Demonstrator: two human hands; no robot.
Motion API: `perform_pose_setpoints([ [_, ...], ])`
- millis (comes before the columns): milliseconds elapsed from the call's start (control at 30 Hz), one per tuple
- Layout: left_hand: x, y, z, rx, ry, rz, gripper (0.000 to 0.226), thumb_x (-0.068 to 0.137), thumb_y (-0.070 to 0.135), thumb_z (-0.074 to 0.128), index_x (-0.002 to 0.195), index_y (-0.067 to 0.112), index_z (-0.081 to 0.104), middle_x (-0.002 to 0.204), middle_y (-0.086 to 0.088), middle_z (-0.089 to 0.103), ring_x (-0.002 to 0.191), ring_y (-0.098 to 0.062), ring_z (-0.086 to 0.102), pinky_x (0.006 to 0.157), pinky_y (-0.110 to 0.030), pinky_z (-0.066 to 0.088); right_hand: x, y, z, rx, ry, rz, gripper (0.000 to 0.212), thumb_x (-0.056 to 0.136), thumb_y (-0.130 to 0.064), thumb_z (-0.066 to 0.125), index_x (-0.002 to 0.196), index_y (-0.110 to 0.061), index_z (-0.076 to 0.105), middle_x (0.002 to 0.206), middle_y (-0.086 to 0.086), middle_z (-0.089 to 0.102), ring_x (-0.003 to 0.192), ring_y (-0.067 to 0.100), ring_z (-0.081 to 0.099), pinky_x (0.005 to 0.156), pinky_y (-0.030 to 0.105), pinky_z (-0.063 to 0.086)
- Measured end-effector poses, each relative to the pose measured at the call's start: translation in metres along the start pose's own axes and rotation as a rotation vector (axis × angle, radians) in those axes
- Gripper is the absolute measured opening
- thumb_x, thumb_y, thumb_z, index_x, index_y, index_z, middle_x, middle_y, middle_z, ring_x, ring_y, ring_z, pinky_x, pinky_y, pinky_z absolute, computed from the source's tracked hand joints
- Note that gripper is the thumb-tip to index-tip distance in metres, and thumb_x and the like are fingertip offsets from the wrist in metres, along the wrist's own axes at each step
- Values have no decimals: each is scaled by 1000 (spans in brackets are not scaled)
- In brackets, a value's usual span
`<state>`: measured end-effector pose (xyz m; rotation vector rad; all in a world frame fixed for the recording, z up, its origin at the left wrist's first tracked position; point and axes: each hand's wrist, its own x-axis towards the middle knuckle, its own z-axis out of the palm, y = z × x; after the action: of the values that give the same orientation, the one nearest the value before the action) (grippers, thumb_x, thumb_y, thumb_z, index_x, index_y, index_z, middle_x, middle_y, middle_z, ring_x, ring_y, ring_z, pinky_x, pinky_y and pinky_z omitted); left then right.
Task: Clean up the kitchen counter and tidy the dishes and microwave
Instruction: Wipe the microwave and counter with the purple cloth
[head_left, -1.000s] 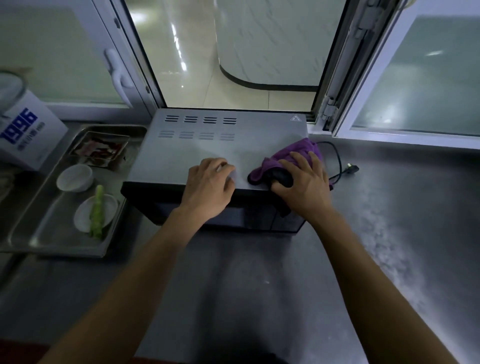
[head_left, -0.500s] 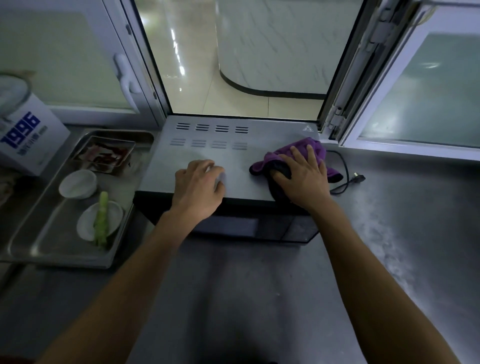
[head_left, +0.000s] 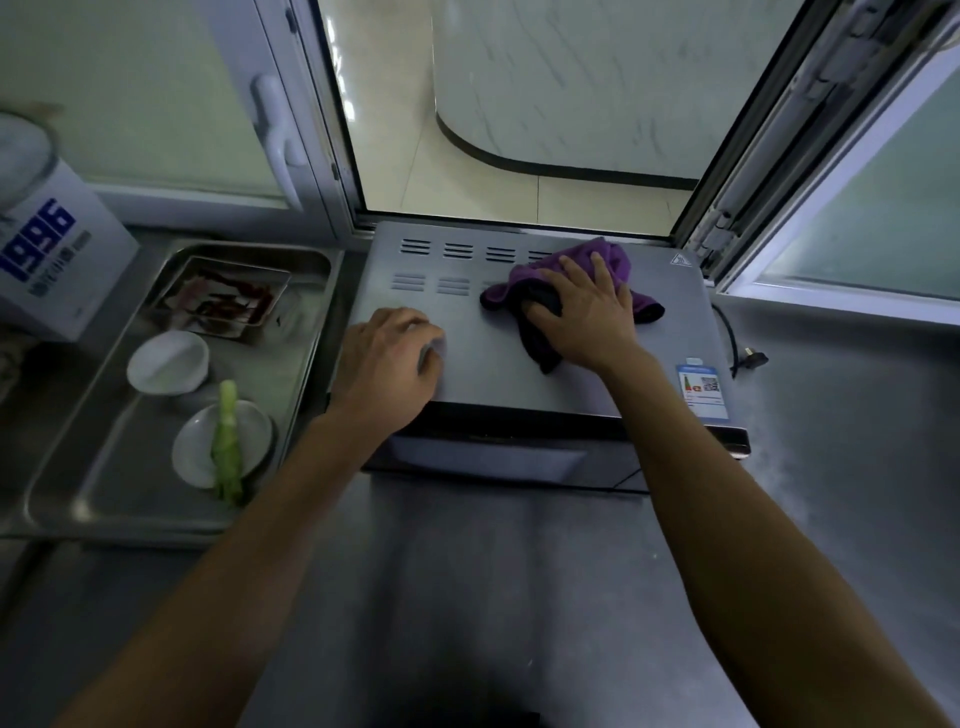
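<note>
A grey microwave (head_left: 488, 358) stands on the steel counter below an open window. A purple cloth (head_left: 613, 262) lies on its top near the back vents. My right hand (head_left: 582, 312) presses flat on the cloth with fingers spread. My left hand (head_left: 387, 364) rests on the microwave's top at its front left corner, fingers bent over a small pale thing that I cannot make out. A steel tray (head_left: 98, 493) at the left holds a white bowl (head_left: 167, 361), a white plate (head_left: 195, 447) with a green vegetable stalk (head_left: 227, 441), and a square dish of food scraps (head_left: 223, 299).
A white box with blue "1996" print (head_left: 49, 260) stands at the far left behind the tray. The microwave's black cord and plug (head_left: 748, 358) lie on the counter (head_left: 831, 467) to its right. Window frames rise close behind the microwave.
My right hand has slid the purple cloth from the microwave's right front toward the middle back. The left hand has stayed on the front left. The view has shifted right.
</note>
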<state>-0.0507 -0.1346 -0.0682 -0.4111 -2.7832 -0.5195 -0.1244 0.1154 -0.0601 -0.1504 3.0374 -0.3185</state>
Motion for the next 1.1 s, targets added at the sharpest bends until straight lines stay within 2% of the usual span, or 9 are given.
perform_pose_setpoints([
  [100,0,-9,-1,-61,4,31,29,85,24,47,95,13,72,105,-1,68,96,-27,64,80,-47,53,8,-21,2,-1,-14,-25,62,97,-61,35,154,-37,28,166,-4,15,154,27,-2,120,58,5],
  [267,-8,-22,0,-190,100,54,16,82,8,54,86,10,69,95,-2,65,86,-27,63,74,-47,53,5,-51,8,8,-22,-81,62,96,-63,38,152,-38,31,165,-6,20,154,24,1,120,56,6],
  [400,-15,-26,-4,-192,118,44,20,82,12,46,83,14,66,91,-1,63,87,-26,62,74,-47,52,-16,-66,16,43,6,-111,61,95,-61,44,151,-38,34,164,-8,23,154,21,3,121,56,7],
  [600,-25,-34,-15,-208,116,45,21,82,-4,51,88,13,63,96,-2,60,91,-22,58,74,-44,51,-67,-72,24,67,22,-145,60,94,-59,48,149,-40,36,163,-10,24,153,19,4,121,57,7],
  [800,-31,-31,-11,-99,40,147,25,89,9,54,110,14,66,113,-2,65,105,-25,60,85,-46,49,-111,-82,38,48,132,-140,62,90,-62,48,147,-38,41,160,-11,30,153,20,9,119,56,11],
  [967,-34,-6,-10,-36,-12,220,26,95,25,53,113,14,68,118,-1,63,111,-24,57,91,-46,46,-134,-58,41,35,231,-77,68,83,-67,41,142,-35,48,157,-8,38,152,26,17,118,60,20],
  [1100,-39,24,-4,-29,-43,251,27,96,28,52,113,15,68,120,0,61,115,-24,54,93,-46,44,-148,-29,40,15,296,-44,67,82,-67,44,139,-33,51,153,-5,44,149,29,24,114,60,26],
])
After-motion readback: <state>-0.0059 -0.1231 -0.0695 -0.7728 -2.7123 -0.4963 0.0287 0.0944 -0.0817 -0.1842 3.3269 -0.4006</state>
